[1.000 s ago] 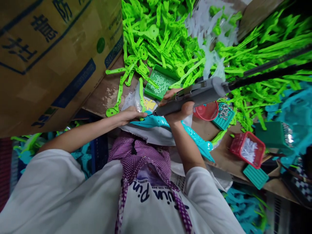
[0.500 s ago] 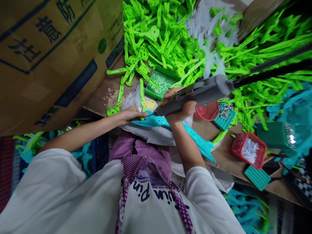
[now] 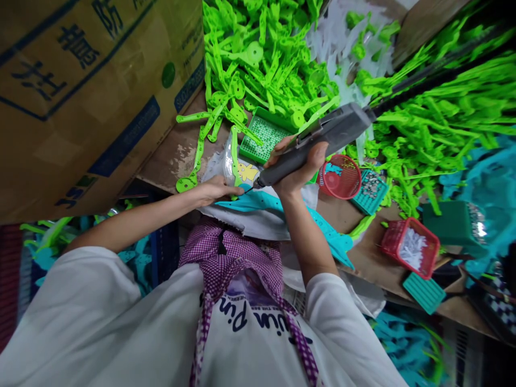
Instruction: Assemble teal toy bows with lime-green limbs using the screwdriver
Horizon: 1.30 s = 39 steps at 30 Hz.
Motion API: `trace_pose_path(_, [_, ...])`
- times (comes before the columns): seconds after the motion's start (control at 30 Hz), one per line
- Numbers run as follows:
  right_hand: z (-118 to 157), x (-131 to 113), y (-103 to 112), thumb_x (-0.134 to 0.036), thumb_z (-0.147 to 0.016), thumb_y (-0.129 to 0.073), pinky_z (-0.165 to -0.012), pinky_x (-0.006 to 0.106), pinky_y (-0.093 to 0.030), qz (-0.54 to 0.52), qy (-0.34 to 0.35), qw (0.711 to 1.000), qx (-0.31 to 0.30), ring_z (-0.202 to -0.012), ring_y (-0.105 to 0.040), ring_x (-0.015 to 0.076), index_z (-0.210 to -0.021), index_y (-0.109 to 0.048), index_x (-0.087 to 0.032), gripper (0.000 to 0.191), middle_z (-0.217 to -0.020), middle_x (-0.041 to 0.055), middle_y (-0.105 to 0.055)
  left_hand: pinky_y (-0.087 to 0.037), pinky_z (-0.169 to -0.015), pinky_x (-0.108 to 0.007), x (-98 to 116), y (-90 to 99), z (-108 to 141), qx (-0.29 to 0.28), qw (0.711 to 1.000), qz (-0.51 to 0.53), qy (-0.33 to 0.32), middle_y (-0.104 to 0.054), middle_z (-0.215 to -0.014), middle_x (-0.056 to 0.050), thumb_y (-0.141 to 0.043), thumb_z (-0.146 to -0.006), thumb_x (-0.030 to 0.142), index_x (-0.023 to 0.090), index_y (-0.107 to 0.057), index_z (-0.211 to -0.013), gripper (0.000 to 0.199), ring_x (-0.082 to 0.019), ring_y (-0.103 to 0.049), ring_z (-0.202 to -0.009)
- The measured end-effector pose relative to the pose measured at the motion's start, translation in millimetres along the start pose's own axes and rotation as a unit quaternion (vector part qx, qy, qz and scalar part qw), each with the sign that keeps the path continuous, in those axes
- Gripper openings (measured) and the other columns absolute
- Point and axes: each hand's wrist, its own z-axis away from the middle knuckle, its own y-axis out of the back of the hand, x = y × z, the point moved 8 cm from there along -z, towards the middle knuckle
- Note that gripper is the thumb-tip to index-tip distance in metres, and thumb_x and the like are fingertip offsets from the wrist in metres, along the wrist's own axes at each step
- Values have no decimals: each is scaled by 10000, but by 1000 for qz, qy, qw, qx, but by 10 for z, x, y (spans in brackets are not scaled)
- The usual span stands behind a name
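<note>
- The left hand is closed to a pinch at one end of the long cyan piece, beside the driver's tip.
- The right hand is wrapped around the grey powered driver.
- The cyan piece lies over a pale cloth at the counter's near edge, passing under the right forearm.
- It looks like light, fairly stiff plastic, perhaps slippery on its smooth face; its thin ends may flex, so the broader body seems the firmer hold.
- The driver looks heavier, best gripped around its barrel.
</note>
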Motion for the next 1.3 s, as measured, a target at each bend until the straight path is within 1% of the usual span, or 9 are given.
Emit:
trace_pose_path(0.07, [19, 1, -17, -955, -695, -374, -449, 332, -500, -1, -11, 1000, -4, -504, -587, 192, -681, -563, -272, 709, -521, -20, -444, -300, -436, -240, 20, 37, 9, 49, 997, -57, -7, -569, -521, 6, -882, -646, 286, 150, -585, -570, 335, -67, -451, -449])
trace_pose_path(0.17, [50, -84, 1, -929, -704, -396, -428, 315, -474, -10, -3, 1000, 19, -439, -519, 159, -670, -567, -267, 685, -518, -31, -439, -310, -459, -245, 69, 18, 42, 79, 993, -92, -16, -582, -549, 4, -829, -694, 277, 152, -614, -607, 263, -80, -473, -481])
trace_pose_path(0.37, [147, -398, 95, -883, -761, -356, -385, 285, -365, 19, 111, 993, 47, -401, -458, 132, -700, -580, -279, 647, -528, -35, -414, -218, -454, -255, 93, 68, 74, 124, 982, -142, 6, -437, -451, 42, -815, -691, 364, 197, -480, -496, 423, -75, -364, -441])
trace_pose_path(0.5, [218, -335, 67, -874, -766, -368, -382, 267, -352, 16, 114, 993, 15, -416, -478, 128, -737, -589, -270, 644, -548, -32, -438, -247, -456, -258, 59, 75, 63, 114, 985, -129, 28, -492, -478, 28, -811, -690, 386, 190, -517, -529, 388, -83, -402, -442])
trace_pose_path(0.63, [236, -187, 5, -924, -725, -307, -394, 280, -412, 22, 66, 998, -8, -429, -503, 126, -747, -570, -261, 713, -610, -19, -494, -229, -443, -251, 48, 77, 40, 111, 985, -131, 22, -482, -454, 37, -814, -681, 389, 192, -499, -523, 404, -69, -380, -416])
trace_pose_path(0.83, [229, -202, -31, -870, -733, -450, -376, 263, -425, -2, 94, 996, -14, -398, -514, 115, -722, -595, -254, 633, -556, -35, -505, -181, -439, -243, 39, 59, 15, 90, 988, -123, 9, -427, -419, 52, -792, -719, 355, 196, -453, -489, 439, -46, -314, -392])
trace_pose_path(0.9, [230, -149, -43, -888, -706, -452, -383, 273, -441, -1, 75, 997, -30, -415, -534, 125, -732, -600, -254, 652, -572, -26, -523, -175, -434, -241, 40, 57, 14, 86, 989, -119, 7, -421, -416, 52, -794, -721, 356, 198, -449, -483, 448, -46, -310, -390])
trace_pose_path(1.13, [260, 108, -111, -977, -584, -434, -435, 330, -498, 29, -5, 993, -112, -476, -571, 160, -746, -601, -242, 771, -635, 15, -574, -334, -443, -227, 22, -24, 28, 34, 998, -29, 36, -553, -467, 13, -788, -721, 275, 164, -559, -550, 306, -80, -480, -432])
trace_pose_path(1.3, [229, 179, -211, -937, -563, -563, -536, 364, -559, 36, 15, 987, -155, -565, -611, 189, -709, -582, -251, 701, -625, 10, -576, -433, -500, -239, 17, -54, 42, 17, 998, 3, 56, -663, -579, -24, -772, -725, 214, 130, -651, -637, 172, -104, -582, -486])
